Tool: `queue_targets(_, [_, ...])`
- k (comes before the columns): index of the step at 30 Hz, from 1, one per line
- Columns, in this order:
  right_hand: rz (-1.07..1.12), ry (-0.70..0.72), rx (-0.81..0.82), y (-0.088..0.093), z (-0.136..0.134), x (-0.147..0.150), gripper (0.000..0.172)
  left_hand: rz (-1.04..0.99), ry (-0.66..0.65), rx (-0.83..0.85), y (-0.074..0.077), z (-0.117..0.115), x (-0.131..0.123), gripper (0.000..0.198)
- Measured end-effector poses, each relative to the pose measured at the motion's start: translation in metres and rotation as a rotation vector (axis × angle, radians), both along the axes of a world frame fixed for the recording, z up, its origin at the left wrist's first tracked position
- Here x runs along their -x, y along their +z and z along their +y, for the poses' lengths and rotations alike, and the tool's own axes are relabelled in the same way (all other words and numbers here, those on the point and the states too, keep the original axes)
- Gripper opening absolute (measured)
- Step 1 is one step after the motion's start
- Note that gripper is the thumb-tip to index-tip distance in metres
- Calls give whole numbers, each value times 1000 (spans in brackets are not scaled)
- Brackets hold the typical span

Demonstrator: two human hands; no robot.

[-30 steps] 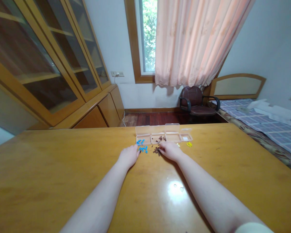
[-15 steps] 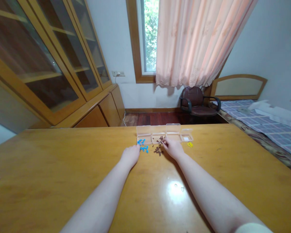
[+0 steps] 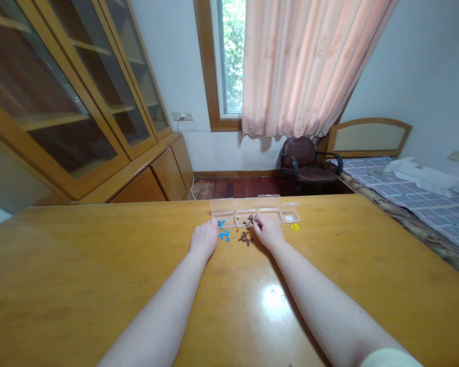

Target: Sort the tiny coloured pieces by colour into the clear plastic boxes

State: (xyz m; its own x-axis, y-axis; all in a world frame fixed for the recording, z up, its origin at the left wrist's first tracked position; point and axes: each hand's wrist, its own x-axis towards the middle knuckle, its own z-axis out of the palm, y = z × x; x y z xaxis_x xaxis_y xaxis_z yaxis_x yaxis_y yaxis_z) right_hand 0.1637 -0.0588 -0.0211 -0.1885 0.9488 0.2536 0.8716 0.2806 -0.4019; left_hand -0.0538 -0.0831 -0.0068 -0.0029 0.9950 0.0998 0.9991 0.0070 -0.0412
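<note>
Several clear plastic boxes point(image 3: 270, 203) stand in a row with lids raised, near the table's far edge. Small blue pieces point(image 3: 224, 235) lie in front of the leftmost box, and some show at that box. My left hand point(image 3: 205, 238) is beside them, fingers curled and closed; what they hold is hidden. Small brown pieces point(image 3: 245, 238) lie in front of the second box, with more brown pieces point(image 3: 251, 219) in it. My right hand point(image 3: 268, 232) is at this box, fingertips pinched by the brown pieces. Yellow pieces point(image 3: 296, 228) lie before the rightmost box.
The boxes stand on a wooden table point(image 3: 137, 285). Beyond it are a brown armchair point(image 3: 306, 158), a bed point(image 3: 413, 188) on the right, and a glass-fronted cabinet point(image 3: 99, 92) on the left. A pink curtain point(image 3: 302, 66) hangs by the window.
My left hand has moved slightly forward, toward the leftmost box. My right hand stays at the second box, fingers still pinched. The whole view has shifted a little.
</note>
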Motion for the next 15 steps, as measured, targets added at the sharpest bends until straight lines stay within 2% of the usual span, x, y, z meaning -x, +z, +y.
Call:
queue_targets(4, [-38,62,23,3,-3,2,27,-11,63,-14,-2,4,7,37])
queue_targets(7, [-88,133,58,5,-6,3,28,-57,43,-51,-2,2,8,35])
queue_targets(9, [-118,186,80,5,-8,2,28,-85,-12,-71,-2,-1,8,33])
queue_targets(15, [-156,301,97,3,-7,-3,29,-111,-291,-59,-2,-14,5,26])
